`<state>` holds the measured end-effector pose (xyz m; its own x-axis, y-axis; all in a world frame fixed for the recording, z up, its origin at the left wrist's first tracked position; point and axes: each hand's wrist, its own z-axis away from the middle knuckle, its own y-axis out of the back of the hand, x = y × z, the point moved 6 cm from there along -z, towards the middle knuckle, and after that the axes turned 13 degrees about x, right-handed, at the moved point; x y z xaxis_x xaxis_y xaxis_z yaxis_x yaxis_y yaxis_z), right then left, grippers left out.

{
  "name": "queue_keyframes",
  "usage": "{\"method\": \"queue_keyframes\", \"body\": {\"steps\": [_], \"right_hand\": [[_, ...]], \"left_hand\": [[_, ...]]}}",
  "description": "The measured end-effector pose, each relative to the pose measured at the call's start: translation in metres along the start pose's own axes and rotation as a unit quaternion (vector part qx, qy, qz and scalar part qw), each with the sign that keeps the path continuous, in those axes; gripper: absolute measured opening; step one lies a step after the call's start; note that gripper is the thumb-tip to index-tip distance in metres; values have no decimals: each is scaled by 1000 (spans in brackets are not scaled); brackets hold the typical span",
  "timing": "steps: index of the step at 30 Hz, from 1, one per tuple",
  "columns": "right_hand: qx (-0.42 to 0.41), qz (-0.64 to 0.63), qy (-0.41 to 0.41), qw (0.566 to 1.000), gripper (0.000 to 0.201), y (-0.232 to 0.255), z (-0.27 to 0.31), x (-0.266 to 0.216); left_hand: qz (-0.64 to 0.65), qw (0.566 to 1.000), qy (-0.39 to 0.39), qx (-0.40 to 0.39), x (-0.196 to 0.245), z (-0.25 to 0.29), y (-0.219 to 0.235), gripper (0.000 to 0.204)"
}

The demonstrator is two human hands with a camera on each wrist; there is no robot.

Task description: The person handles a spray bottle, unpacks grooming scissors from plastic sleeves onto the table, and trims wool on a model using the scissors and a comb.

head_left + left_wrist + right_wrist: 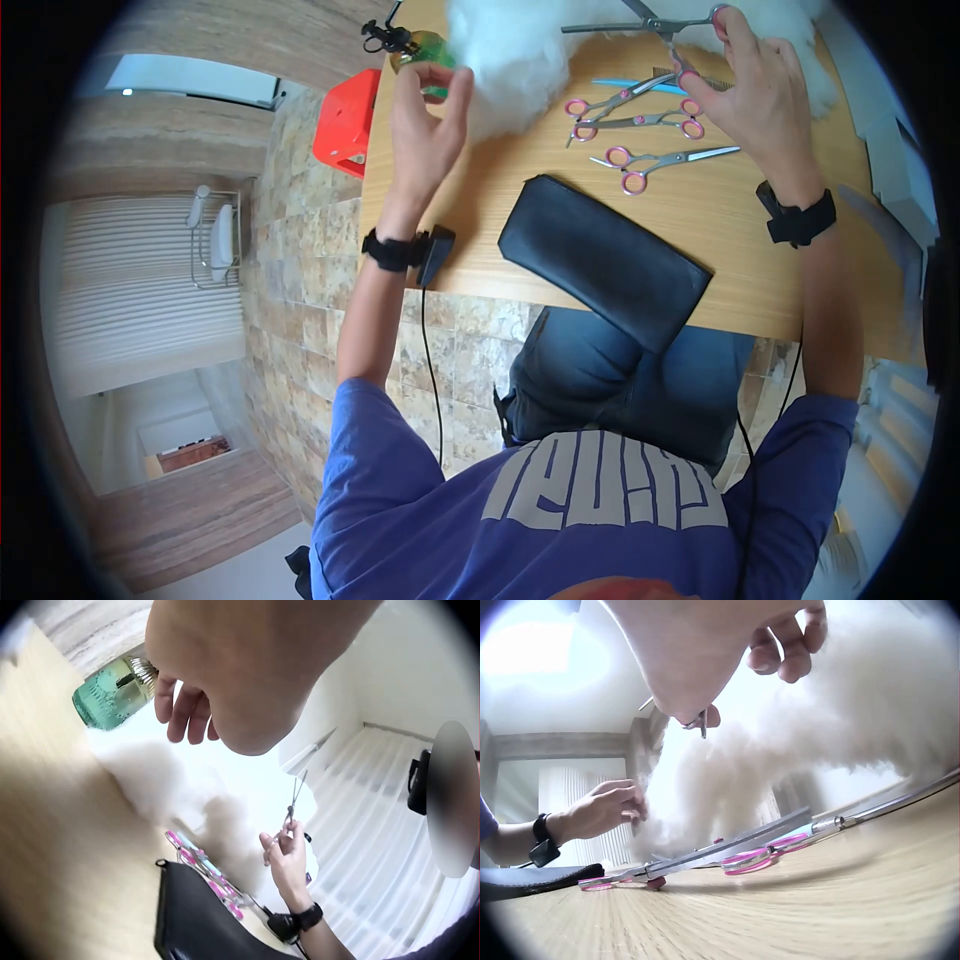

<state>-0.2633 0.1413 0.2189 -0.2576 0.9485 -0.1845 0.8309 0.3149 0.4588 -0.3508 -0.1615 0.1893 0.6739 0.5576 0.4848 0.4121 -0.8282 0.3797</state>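
Note:
My right hand [768, 95] holds a pair of scissors [655, 24] by its finger rings, with the blades spread apart over the white fluffy fur [515, 65]. Loosely bent, the fingers of my left hand [425, 135] hang beside the fur's left edge with nothing seen in them. Just beyond that hand stands a green spray bottle [112, 697] with a black trigger head [388, 38]. Between the hands, several pink-ringed scissors [672, 158] lie on the wooden table, along with a light blue thin tool [640, 86] that is partly covered.
A black zip pouch [605, 250] lies at the table's front edge, one corner overhanging my lap. To the left of the table is a red plastic stool [343, 125]. Cables [430, 360] trail down from both wrist cameras. A pale box-like object [900, 165] stands along the right side.

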Motion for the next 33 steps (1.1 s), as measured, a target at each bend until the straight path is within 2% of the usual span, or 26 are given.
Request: {"method": "queue_keyframes", "body": {"steps": [1, 3, 4, 6, 11, 15, 17, 18, 20, 21, 23, 27, 29, 33], "right_hand": [[-2, 5, 3, 1000, 45, -7, 5, 9], [-11, 15, 5, 1000, 62, -25, 20, 34], [-15, 19, 7, 1000, 62, -26, 20, 34], [-50, 19, 20, 998, 62, -29, 21, 25], [-72, -12, 80, 994, 61, -32, 19, 10], [-102, 1, 99, 990, 56, -35, 18, 6], [-92, 3, 112, 989, 54, -38, 19, 5], [-78, 3, 121, 990, 51, -39, 18, 5], [-81, 4, 128, 988, 50, -42, 19, 6], [-79, 4, 127, 989, 50, -42, 19, 8], [-86, 15, 130, 988, 49, -42, 18, 6], [-83, 55, 119, 988, 48, -47, 18, 7], [-82, 49, 133, 986, 47, -47, 16, 4], [-75, 78, 156, 982, 41, -46, 13, -3]], "left_hand": [[5, 1000, 2, 2, -11, -6, -8, 23], [0, 998, 56, -2, -37, -13, -21, 40], [5, 998, 60, -2, -29, -18, -25, 40], [-3, 991, 102, -84, -23, -26, -38, 41], [37, 997, 6, -72, -7, -15, -55, 39], [61, 996, -10, -57, -14, -14, -51, 39], [109, 981, 101, -128, -30, -12, -55, 38], [112, 980, 106, -122, -35, -11, -53, 38], [160, 949, 218, -160, -50, 1, -57, 41], [164, 948, 224, -154, -47, 2, -56, 41], [195, 941, 233, -150, -40, 2, -54, 60], [264, 925, 212, -171, -38, -1, -63, 52], [372, 875, 266, -158, -38, 4, -69, 51], [361, 884, 251, -158, -31, 2, -64, 51]]}}
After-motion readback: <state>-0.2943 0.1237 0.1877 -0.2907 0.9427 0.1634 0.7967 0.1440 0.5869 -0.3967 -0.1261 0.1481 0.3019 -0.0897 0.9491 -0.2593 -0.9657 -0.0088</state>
